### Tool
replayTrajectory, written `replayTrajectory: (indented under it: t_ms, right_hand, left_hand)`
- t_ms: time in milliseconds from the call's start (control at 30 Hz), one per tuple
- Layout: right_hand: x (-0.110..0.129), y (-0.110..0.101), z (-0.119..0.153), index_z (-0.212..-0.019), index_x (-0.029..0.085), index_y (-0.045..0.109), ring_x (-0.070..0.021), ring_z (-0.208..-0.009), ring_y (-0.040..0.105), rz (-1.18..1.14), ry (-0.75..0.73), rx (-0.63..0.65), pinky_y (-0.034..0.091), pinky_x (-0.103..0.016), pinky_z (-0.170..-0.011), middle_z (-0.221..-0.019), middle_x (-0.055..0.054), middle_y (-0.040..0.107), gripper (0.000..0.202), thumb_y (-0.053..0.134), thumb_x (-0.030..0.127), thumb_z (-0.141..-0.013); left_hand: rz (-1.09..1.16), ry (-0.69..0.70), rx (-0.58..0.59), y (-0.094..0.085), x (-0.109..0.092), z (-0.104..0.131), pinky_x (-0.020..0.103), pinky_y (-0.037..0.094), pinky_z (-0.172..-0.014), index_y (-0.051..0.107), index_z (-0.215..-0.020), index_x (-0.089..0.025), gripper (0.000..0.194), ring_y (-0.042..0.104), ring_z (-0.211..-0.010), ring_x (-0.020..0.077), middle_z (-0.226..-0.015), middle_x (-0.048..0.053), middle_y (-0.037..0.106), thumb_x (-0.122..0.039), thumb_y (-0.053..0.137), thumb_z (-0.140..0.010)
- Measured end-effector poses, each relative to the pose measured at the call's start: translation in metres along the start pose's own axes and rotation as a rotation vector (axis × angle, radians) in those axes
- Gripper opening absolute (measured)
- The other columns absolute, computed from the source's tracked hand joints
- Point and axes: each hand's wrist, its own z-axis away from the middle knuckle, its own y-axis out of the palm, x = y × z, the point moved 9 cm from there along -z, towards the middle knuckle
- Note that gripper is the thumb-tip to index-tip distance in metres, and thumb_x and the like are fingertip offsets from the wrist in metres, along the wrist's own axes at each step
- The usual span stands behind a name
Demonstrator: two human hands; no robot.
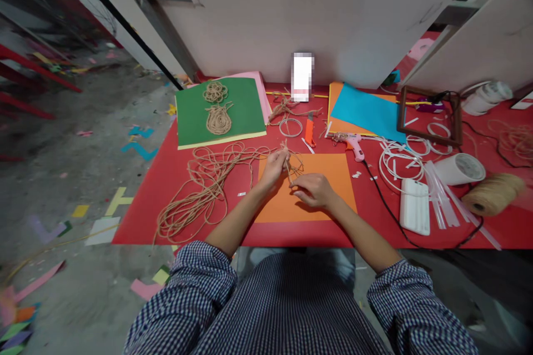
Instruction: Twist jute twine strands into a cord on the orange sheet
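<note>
Jute cord (288, 170): between your hands, over orange sheet (342, 175) | left hand (275, 170) pinches its farther part, right hand (315, 189) its nearer, likely steadying it | loose coils (208, 184) left of your left hand, probably so slack feeds freely

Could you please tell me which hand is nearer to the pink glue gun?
Right: the right hand is left of the pink glue gun; the left hand is farther left.

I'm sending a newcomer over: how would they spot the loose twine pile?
On the red tabletop, find the orange sheet under the right hand. Just left of it, the loose twine pile lies in sprawling tan loops, unlike the two compact twine pieces on the green sheet.
</note>
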Motion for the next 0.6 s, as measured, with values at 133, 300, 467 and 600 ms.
replayTrajectory:
  t_ms: [133, 300, 467, 600]
  right_hand:
    - [-0.009, -0.002, 0.006, -0.103, 0.024, 0.078, -0.0227, -0.075, 0.068, -0.039, 0.017, -0.026, 0.048, -0.037, -0.077, -0.081, -0.010, 0.076, 0.050, 0.042, 0.059, -0.103]
    - [-0.010, -0.012, 0.009, -0.098, 0.026, 0.081, -0.0289, -0.087, 0.071, -0.057, 0.032, -0.146, 0.053, -0.045, -0.082, -0.092, -0.014, 0.076, 0.075, 0.030, 0.081, -0.097]
    - [-0.006, -0.048, 0.005, -0.144, 0.029, 0.064, -0.0324, -0.135, 0.058, -0.032, 0.190, -0.463, 0.044, -0.053, -0.117, -0.142, -0.014, 0.063, 0.055, 0.038, 0.058, -0.106]
    - [-0.022, -0.052, 0.001, -0.149, 0.027, 0.053, -0.0307, -0.138, 0.054, -0.202, 0.342, -0.541, 0.048, -0.051, -0.114, -0.150, -0.015, 0.056, 0.050, 0.052, 0.049, -0.104]
  left_hand:
    - [-0.008, 0.094, -0.200, -0.022, -0.016, -0.001, 0.023, 0.018, -0.044, 0.040, -0.076, -0.023, 0.055, 0.018, -0.044, 0.0070, -0.056, -0.011, 0.020, -0.072, 0.057, -0.095]
    - [-0.018, 0.161, -0.322, -0.039, -0.032, 0.000, 0.023, 0.017, -0.043, 0.037, -0.077, -0.024, 0.055, 0.017, -0.043, 0.0079, -0.056, -0.011, 0.019, -0.073, 0.051, -0.097]
    - [-0.105, 0.105, -0.164, -0.017, -0.020, 0.001, 0.022, 0.022, -0.046, 0.046, -0.081, -0.023, 0.043, 0.026, -0.046, 0.0084, -0.058, -0.008, 0.031, -0.062, 0.057, -0.097]
    - [-0.261, 0.078, 0.051, 0.004, -0.006, 0.001, 0.023, 0.027, -0.052, 0.050, -0.079, -0.021, 0.037, 0.034, -0.054, 0.0098, -0.062, -0.005, 0.039, -0.052, 0.062, -0.094]
